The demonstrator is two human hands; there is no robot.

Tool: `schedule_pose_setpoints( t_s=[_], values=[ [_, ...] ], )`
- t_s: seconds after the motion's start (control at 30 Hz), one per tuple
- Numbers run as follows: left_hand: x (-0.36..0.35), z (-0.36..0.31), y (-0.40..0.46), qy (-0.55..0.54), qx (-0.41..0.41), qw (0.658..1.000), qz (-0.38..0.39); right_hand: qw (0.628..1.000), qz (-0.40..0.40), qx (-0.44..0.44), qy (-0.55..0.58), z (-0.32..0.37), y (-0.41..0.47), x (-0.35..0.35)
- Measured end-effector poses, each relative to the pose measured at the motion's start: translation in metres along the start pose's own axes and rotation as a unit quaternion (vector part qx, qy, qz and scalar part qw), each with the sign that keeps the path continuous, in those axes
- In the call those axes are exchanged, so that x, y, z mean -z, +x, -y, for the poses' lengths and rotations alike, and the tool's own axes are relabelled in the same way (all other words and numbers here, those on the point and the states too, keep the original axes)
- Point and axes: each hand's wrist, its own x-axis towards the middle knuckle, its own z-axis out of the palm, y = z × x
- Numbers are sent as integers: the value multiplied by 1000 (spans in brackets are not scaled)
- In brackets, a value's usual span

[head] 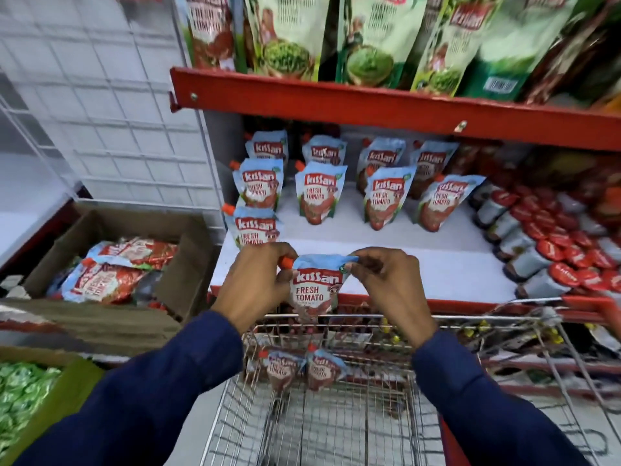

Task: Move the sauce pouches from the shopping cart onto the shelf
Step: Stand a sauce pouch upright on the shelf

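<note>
Red-edged shelf [470,301] with a white board stands straight ahead, and every place below is given relative to it. Just in front of its front lip, a sauce pouch [314,290] printed "Kissan Fresh Tomato" hangs upright, pinched by its two top corners. The left hand [253,284] is closed on the corner with the orange spout; the right hand [386,284] is closed on the opposite corner. Both arms wear dark blue sleeves [168,398].

On the shelf, standing pouches [322,195] of the same kind sit in rows toward the back and left, with one more [255,230] nearer the front at the left end. Red-capped bottles [551,250] lie at the right end.

Below and in front of the shelf is a wire shopping cart [336,425]; two more pouches [302,368] lean against its far wall. To the left of the shelf, an open cardboard box [188,264] holds further pouches lying flat. Above, a higher shelf carries green pouches [289,38].
</note>
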Motion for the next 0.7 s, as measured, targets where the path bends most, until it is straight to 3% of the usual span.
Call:
schedule_pose_setpoints(
  t_s=[0.23, 0.43, 0.7],
  values=[
    [12, -29, 71, 112, -14, 994, -17, 999, -41, 30, 7, 0, 63, 7],
    [4, -37, 111, 272, -31, 961, -42, 998, -42, 35, 11, -15, 101, -3],
    [-8, -35, 131, 336, -19, 941, 17, 999, -22, 28, 21, -33, 119, -14]
  ],
)
